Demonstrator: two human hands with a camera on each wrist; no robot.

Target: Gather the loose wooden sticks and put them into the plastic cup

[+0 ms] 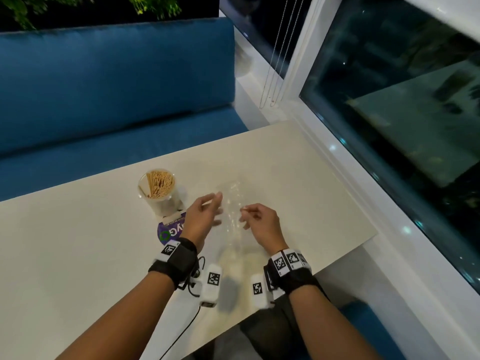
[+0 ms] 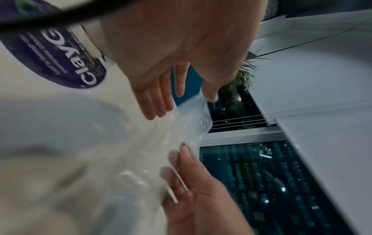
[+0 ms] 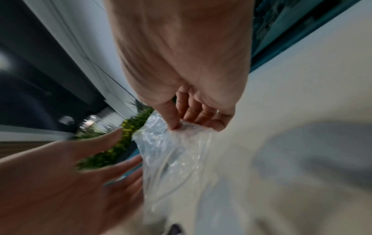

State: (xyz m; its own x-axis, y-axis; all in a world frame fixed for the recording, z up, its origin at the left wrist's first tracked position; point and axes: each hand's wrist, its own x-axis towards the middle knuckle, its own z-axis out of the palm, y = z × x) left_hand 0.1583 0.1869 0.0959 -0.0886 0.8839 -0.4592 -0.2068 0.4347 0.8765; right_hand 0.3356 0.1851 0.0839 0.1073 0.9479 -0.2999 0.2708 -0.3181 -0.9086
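The thin wooden sticks (image 1: 159, 184) stood bundled in the clear plastic cup (image 1: 160, 192) on the white desk (image 1: 78, 242); light, brittle, best pinched mid-length. The right hand (image 1: 261, 224) pinched a crinkly transparent plastic bag (image 3: 173, 152); the left hand (image 1: 204, 216) hovered beside it, fingers spread and holding nothing

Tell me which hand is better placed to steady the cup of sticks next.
Left, probably. The left hand is open, holds nothing, and is nearer the cup of sticks. The right hand is farther away and pinches the clear plastic bag.
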